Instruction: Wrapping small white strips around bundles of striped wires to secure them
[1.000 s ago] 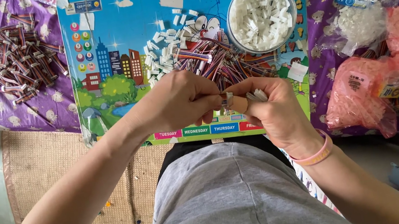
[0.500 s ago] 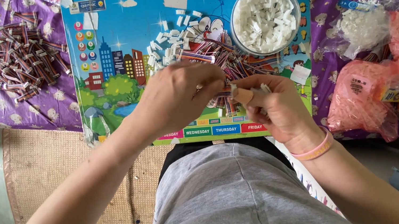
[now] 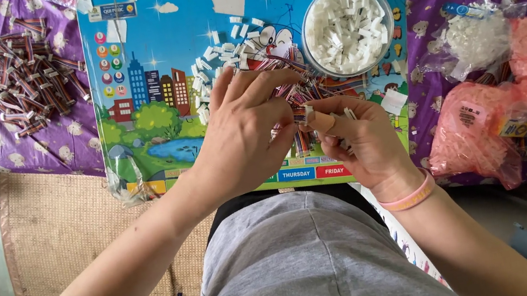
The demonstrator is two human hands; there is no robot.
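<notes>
My left hand [image 3: 247,129] reaches over the colourful picture board [image 3: 148,96], fingers spread and curled onto the pile of striped wire bundles [image 3: 300,88] beside scattered small white connectors [image 3: 213,60]. My right hand [image 3: 358,136], with a pink wristband, pinches a small white connector with a wire bundle between thumb and fingers. The two hands touch at the fingertips above the board's near edge.
A round clear bowl of white connectors [image 3: 345,29] sits on the board's far right. A heap of finished wire bundles [image 3: 26,73] lies on the purple cloth [image 3: 7,148] at left. Pink bags [image 3: 481,126] and a clear bag [image 3: 477,41] lie at right. A woven mat [image 3: 56,232] covers the floor.
My left hand has moved up from the board's near edge to the wire pile and opened its fingers. The right hand stays in place, holding its piece.
</notes>
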